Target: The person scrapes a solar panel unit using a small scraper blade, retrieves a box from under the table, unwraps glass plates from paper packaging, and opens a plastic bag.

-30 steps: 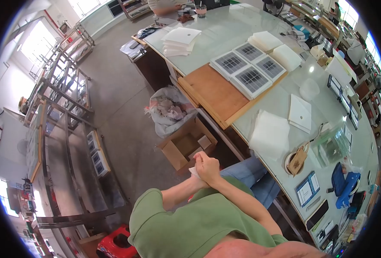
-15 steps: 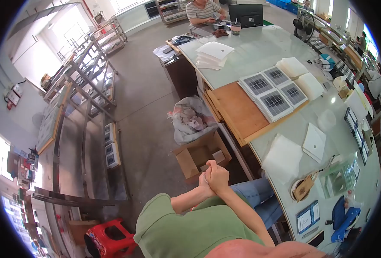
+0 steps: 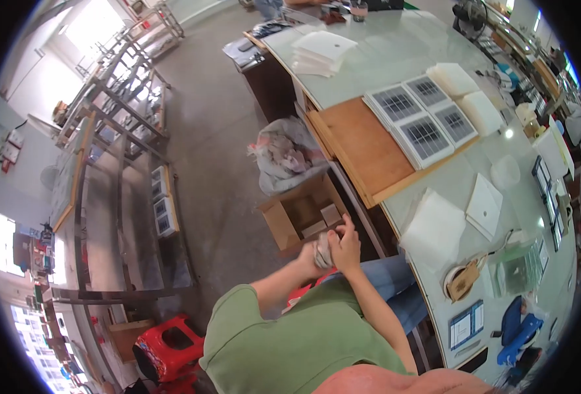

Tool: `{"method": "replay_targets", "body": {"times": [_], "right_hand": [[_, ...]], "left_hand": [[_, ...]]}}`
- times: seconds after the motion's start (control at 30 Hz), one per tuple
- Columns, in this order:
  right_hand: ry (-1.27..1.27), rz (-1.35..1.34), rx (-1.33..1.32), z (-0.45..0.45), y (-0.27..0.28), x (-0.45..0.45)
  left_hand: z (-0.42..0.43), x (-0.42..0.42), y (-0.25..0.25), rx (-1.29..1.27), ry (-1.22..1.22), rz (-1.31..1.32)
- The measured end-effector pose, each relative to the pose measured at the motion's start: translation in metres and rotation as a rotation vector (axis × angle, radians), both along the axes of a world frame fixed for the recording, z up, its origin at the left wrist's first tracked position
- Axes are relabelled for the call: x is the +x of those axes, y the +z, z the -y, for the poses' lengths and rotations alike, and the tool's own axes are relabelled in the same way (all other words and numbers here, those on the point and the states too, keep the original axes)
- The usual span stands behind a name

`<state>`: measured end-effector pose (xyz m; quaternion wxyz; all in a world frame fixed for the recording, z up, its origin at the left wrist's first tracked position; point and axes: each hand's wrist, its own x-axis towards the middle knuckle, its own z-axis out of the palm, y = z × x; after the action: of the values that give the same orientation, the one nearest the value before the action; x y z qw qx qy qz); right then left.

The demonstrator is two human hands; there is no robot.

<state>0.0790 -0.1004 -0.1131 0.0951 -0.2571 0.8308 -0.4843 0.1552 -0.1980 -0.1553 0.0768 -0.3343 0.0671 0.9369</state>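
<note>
My left hand (image 3: 309, 259) is closed around a crumpled grey-white wad (image 3: 323, 250), whose kind I cannot make out. My right hand (image 3: 346, 248) is close against the wad's right side, fingers partly stretched and apart; whether it touches the wad is unclear. Both hands are in front of my body, above a cardboard box (image 3: 279, 226) on the floor. The box has open flaps and small pale pieces inside.
A white sack (image 3: 279, 177) of crumpled scraps stands behind the box. To the right, the table (image 3: 395, 226) carries a wooden board (image 3: 369, 151), stacked printed grid sheets (image 3: 422, 148), and white sheets (image 3: 433, 223). A red stool (image 3: 169, 345) and metal rack (image 3: 123, 217) stand left.
My hands, clasped together before, have come apart somewhat, and the grey-white wad now shows between them. My right fingers have loosened. The view has tilted down slightly.
</note>
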Motion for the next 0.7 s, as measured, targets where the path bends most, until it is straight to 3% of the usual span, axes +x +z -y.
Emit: {"method": "replay_targets", "body": {"times": [0.07, 0.13, 0.17, 0.2, 0.23, 0.27, 0.33, 0.37, 0.5, 0.53, 0.6, 0.67, 0.7], "right_hand": [[-0.038, 0.113, -0.068, -0.011, -0.003, -0.004], [-0.074, 0.209, -0.120, -0.022, -0.008, -0.001], [-0.020, 0.261, -0.070, -0.029, -0.010, -0.001], [0.035, 0.314, -0.021, -0.036, -0.013, 0.001], [0.034, 0.343, -0.026, -0.038, -0.017, 0.004], [0.027, 0.344, -0.023, -0.039, -0.018, 0.005], [0.098, 0.508, 0.069, -0.041, -0.019, 0.005], [0.099, 0.503, 0.071, -0.042, -0.018, 0.003], [0.102, 0.559, 0.040, -0.051, -0.024, 0.000], [0.092, 0.591, -0.005, -0.051, -0.027, 0.000], [0.120, 0.614, -0.044, -0.049, -0.011, 0.002], [0.153, 0.630, -0.078, -0.048, 0.006, 0.007], [0.212, 0.644, -0.087, -0.047, 0.012, 0.010]], "left_hand": [[0.045, -0.018, 0.012, -0.013, -0.008, -0.037], [0.083, -0.053, 0.014, -0.226, 0.155, 0.126], [0.135, -0.066, -0.044, -0.222, 0.175, 0.024], [0.170, -0.087, -0.061, -0.137, 0.310, 0.048], [0.198, -0.113, -0.067, -0.220, 0.455, 0.057], [0.207, -0.127, -0.047, -0.416, 0.504, 0.412], [0.240, -0.145, -0.052, -0.490, 0.782, 0.503], [0.235, -0.153, -0.053, -0.517, 0.796, 0.671], [0.186, -0.132, -0.164, -0.702, 0.020, 0.314], [0.141, -0.126, -0.131, -0.696, -0.030, 0.377], [0.105, -0.094, -0.205, -0.578, -0.321, 0.247], [0.060, -0.051, -0.214, -0.574, -0.428, 0.272], [0.045, -0.033, -0.209, -0.653, -0.469, 0.407]]}}
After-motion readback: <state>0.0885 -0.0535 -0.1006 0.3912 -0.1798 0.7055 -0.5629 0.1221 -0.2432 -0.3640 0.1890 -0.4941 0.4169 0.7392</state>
